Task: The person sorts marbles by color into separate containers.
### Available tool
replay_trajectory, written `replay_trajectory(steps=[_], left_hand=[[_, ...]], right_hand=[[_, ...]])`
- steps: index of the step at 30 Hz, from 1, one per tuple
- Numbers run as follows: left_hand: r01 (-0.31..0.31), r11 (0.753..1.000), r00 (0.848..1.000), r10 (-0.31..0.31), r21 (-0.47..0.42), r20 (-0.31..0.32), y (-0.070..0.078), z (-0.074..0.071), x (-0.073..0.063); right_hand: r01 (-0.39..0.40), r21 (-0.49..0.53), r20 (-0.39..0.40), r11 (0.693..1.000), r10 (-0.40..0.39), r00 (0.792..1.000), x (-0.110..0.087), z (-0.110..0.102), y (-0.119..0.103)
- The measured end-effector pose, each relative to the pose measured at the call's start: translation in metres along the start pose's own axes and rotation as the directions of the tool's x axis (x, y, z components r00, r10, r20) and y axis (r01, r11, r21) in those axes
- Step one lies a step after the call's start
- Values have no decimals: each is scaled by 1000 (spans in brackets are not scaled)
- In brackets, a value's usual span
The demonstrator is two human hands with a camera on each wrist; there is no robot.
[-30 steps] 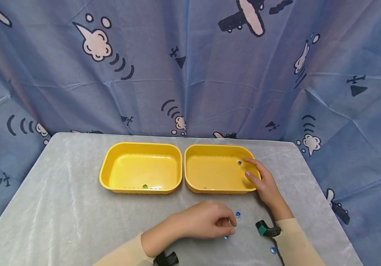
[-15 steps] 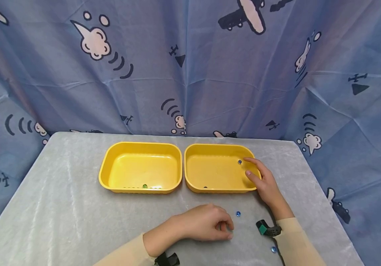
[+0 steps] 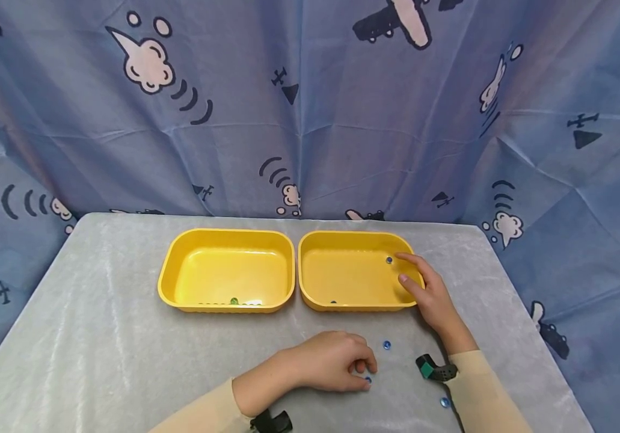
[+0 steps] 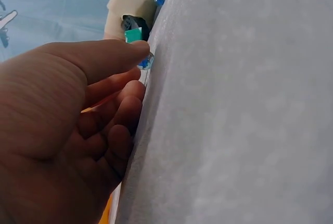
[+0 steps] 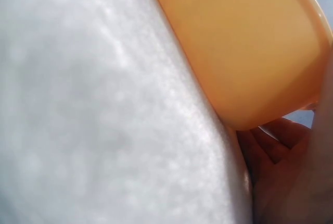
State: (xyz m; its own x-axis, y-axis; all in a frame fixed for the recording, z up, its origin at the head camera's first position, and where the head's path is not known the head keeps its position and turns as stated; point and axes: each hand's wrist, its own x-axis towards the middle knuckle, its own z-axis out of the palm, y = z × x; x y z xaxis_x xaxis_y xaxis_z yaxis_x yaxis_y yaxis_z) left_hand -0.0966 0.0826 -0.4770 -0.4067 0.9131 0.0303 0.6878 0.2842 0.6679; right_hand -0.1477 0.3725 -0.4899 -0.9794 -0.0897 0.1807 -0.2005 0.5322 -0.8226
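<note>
My left hand (image 3: 337, 364) is low over the table in front of the bins, its other fingers curled. Between thumb tip and index finger it pinches a clear marble with a blue swirl (image 4: 145, 62). My right hand (image 3: 434, 297) grips the right end of the right yellow bin (image 3: 347, 270), thumb and a finger over the rim. Inside that bin a blue marble (image 3: 389, 260) lies near the fingertips, and a dark small one (image 3: 334, 302) shows at the front wall. Another blue marble (image 3: 387, 345) rests on the table just beyond my left fingers.
Left of the gripped bin stands a second yellow bin (image 3: 223, 264) with a green marble (image 3: 234, 300) by its front wall. One more blue marble (image 3: 445, 402) lies beside the right sleeve. A grey cloth (image 3: 98, 337) covers the table; a blue printed curtain (image 3: 234, 120) hangs behind.
The marble lying under the left thumb at first, then hidden, now shows between thumb and index finger. The left hand has shifted slightly left. The right hand keeps its place on the bin.
</note>
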Motion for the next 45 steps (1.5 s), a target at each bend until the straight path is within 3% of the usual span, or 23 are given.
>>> replay_trajectory(steps=[10,35,45], left_hand=[[-39,994,998,43,102,-45,1,2,-2],[-34,992,999,35,123,-10,4,4,-2],[-75,993,997,73,89,28,6,3,-1]], right_hand=[[-3,0,0,1000,3,1000,3,-2,-2],[1,1,-2,1000,-1,1000,2,0,0],[-10,8,-2,1000,10,1000,0,0,2]])
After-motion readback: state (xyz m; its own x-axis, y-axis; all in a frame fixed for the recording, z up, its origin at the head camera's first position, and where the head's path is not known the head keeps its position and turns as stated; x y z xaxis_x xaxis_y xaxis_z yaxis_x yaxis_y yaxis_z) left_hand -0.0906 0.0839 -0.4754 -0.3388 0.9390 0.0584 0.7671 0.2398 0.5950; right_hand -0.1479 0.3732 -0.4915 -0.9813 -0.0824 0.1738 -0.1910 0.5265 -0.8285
